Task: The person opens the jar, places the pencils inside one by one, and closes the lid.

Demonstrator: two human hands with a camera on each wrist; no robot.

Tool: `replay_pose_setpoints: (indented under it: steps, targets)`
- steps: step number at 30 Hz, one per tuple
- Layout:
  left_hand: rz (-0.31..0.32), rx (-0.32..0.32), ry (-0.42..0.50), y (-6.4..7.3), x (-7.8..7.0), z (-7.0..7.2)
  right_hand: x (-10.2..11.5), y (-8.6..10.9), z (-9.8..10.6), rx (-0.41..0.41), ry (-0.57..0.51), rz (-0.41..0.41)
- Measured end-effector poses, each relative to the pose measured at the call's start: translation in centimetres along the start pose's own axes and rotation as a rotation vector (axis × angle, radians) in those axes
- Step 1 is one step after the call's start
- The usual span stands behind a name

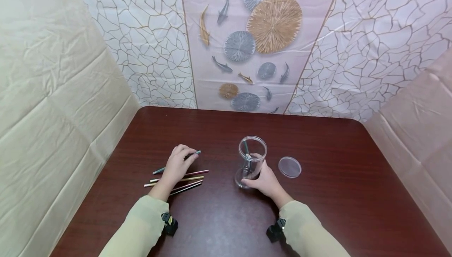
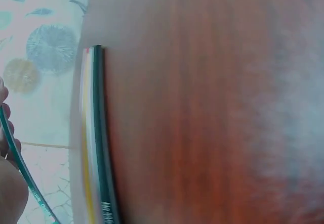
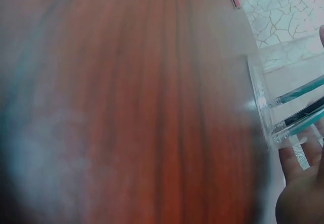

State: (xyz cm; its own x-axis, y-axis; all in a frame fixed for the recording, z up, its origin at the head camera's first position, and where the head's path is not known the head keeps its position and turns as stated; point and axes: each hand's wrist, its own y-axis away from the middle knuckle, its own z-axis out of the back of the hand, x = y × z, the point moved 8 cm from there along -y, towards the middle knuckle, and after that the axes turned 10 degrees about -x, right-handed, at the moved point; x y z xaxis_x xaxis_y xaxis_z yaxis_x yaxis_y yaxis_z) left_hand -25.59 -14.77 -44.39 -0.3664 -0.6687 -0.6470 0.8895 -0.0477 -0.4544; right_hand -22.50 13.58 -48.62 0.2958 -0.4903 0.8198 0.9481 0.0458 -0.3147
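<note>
My left hand (image 1: pixel 178 165) pinches a teal pencil (image 1: pixel 159 170) between thumb and fingers, well to the left of the clear jar (image 1: pixel 252 161). My right hand (image 1: pixel 265 180) is wrapped round the jar's lower wall, and a few pencils (image 3: pixel 302 114) lean inside it, so the jar is what I should worry about most. It is tall and smooth; if I squeeze it unevenly or nudge its rim, I could tip it and spill what it holds. Whether its base sits quite flat I can't be sure, since my fingers hide part of it. The loose pencils (image 1: pixel 192 178) lie left of the jar, beneath my left wrist, and dragging my arm low could set them rolling. I hold the teal one nearly level, so swinging it across like that might knock its end against the jar. Just right of the jar lies the lid (image 1: pixel 290 167); my right hand could brush it aside.
</note>
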Motion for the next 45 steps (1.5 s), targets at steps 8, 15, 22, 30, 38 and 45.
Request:
replay_pose_setpoints:
  steps: [8, 15, 22, 30, 38, 45]
  targets:
    - [-0.101, -0.144, 0.071, -1.3, -2.5, 1.9, 0.4, 0.1, 0.4, -0.014, -0.009, 0.017]
    - [-0.124, -0.152, 0.076, -2.2, -4.1, 2.3, 0.1, 0.1, 0.3, -0.011, 0.000, -0.012]
    - [-0.177, -0.202, 0.130, -2.9, -6.5, 3.2, 0.0, 0.2, 0.3, -0.004, 0.000, 0.004]
    - [-0.178, -0.220, 0.207, -3.5, -9.4, 4.4, 0.1, 0.1, 0.2, -0.002, -0.003, 0.007]
    - [-0.175, -0.265, 0.295, -3.9, -11.6, 5.5, 0.2, 0.1, 0.2, 0.003, -0.011, 0.000]
    - [-0.149, -0.338, 0.354, -3.8, -12.5, 6.5, 0.2, 0.1, 0.2, 0.001, -0.019, -0.007]
